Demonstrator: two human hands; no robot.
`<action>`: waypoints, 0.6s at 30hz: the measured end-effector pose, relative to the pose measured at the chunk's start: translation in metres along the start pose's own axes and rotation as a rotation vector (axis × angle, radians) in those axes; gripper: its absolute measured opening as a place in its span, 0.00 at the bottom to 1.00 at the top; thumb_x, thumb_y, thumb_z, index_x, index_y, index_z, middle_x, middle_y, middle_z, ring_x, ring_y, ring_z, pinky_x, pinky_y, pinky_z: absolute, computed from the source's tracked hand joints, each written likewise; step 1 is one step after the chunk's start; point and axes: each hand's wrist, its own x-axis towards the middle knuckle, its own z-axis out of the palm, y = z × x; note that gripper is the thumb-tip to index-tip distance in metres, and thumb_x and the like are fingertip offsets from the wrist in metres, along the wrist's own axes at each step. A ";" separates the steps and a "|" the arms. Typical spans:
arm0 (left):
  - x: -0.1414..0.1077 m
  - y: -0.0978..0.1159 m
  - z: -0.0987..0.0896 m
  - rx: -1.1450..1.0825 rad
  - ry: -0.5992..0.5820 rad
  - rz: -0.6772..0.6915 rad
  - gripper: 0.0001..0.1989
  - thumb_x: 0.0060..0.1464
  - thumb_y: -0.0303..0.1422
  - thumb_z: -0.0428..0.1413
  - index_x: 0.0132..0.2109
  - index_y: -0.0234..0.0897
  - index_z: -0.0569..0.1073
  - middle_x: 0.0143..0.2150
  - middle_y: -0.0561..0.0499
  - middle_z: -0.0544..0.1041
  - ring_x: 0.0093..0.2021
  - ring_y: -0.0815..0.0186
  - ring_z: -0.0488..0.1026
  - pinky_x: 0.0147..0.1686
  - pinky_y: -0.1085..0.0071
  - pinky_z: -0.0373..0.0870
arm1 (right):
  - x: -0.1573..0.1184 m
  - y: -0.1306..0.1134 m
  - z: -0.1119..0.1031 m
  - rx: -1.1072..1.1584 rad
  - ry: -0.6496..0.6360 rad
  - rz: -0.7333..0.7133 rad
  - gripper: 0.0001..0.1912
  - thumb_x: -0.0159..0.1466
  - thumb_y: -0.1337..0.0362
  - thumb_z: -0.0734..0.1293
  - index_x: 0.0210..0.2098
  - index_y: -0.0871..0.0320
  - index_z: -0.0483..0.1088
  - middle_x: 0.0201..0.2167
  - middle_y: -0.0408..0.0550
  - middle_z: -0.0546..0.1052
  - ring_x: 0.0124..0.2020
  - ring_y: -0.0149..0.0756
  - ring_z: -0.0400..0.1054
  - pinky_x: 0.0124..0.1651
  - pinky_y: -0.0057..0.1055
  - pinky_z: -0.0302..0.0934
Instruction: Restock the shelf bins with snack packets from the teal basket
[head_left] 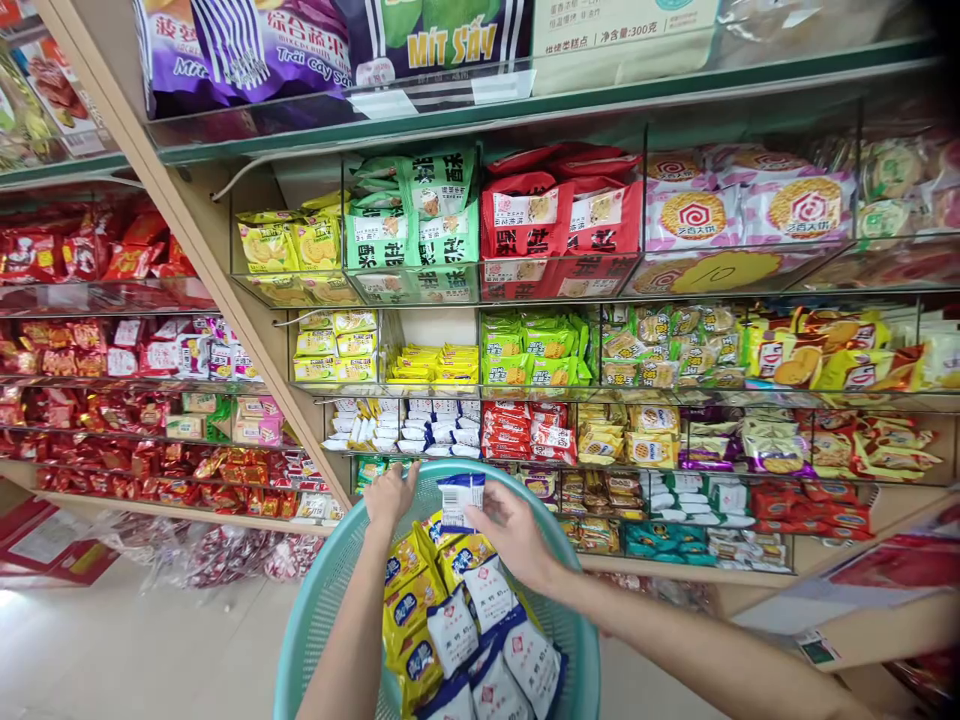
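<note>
A turquoise plastic basket (pixel 301 610) sits in front of the shelves. Inside lie yellow snack packets (pixel 411 598) and white packets with blue ends (pixel 496 592). My left hand (pixel 390 497) is closed over the far left rim of the basket, its fingertips partly hidden. Above the basket's contents, my right hand (pixel 517 530) pinches one small white and blue snack packet (pixel 459 500) between thumb and fingers, with its barcode side showing.
Just beyond the basket, a shelf tier holds white and blue packets (pixel 439 428) beside red packets (pixel 517 432). Clear dividers separate several tiers of snacks. A slanted wooden post (pixel 225 260) stands left. Plastic-bagged goods (pixel 232 550) lie on the floor.
</note>
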 end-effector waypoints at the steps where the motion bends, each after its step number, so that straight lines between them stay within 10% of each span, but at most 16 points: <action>1: -0.001 0.001 -0.001 -0.003 -0.003 -0.003 0.28 0.60 0.50 0.38 0.47 0.35 0.74 0.39 0.38 0.78 0.45 0.52 0.74 0.43 0.63 0.65 | -0.005 -0.001 0.003 0.174 -0.008 0.152 0.13 0.61 0.54 0.65 0.40 0.56 0.68 0.39 0.47 0.75 0.41 0.36 0.69 0.45 0.35 0.64; 6: -0.002 0.005 -0.002 -0.006 -0.015 -0.004 0.28 0.60 0.50 0.39 0.48 0.35 0.73 0.40 0.37 0.78 0.46 0.52 0.74 0.43 0.63 0.64 | -0.024 0.001 0.006 0.636 -0.019 0.621 0.16 0.54 0.53 0.71 0.36 0.57 0.69 0.36 0.44 0.73 0.35 0.30 0.66 0.32 0.24 0.61; 18: -0.005 0.009 -0.006 -0.012 -0.015 0.022 0.29 0.60 0.51 0.37 0.46 0.35 0.73 0.41 0.37 0.78 0.46 0.51 0.74 0.43 0.63 0.64 | -0.042 -0.018 -0.002 0.666 -0.309 0.790 0.22 0.45 0.55 0.77 0.31 0.58 0.64 0.18 0.30 0.60 0.12 0.14 0.43 0.16 0.21 0.31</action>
